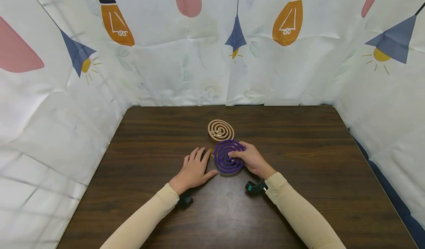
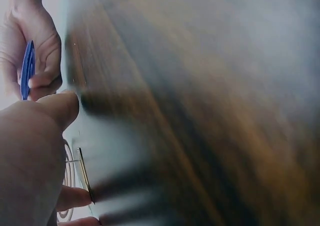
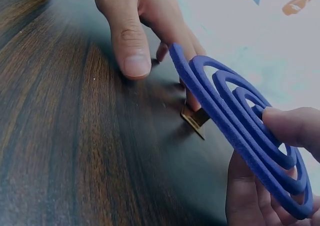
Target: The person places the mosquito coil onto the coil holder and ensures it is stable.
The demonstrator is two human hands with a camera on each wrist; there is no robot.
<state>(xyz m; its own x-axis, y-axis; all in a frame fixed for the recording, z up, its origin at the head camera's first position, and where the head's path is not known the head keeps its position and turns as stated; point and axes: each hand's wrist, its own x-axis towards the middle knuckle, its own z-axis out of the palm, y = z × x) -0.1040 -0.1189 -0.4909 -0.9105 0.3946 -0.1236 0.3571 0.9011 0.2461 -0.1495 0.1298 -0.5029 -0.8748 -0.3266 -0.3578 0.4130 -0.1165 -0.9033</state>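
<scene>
My right hand pinches a purple mosquito coil near its centre, thumb on the upper face and fingers beneath. The coil is held tilted above the table. My left hand rests on the table to the left with its fingers spread. Its index fingertip touches a small gold metal coil stand, which the purple coil partly covers in the head view. Behind both hands is a tan mosquito coil, with glints of gold metal near its centre; whether it sits on a stand I cannot tell.
All of this is on a dark brown wooden table. A white printed cloth hangs behind the table's back edge and along both sides. Each wrist wears a black camera band.
</scene>
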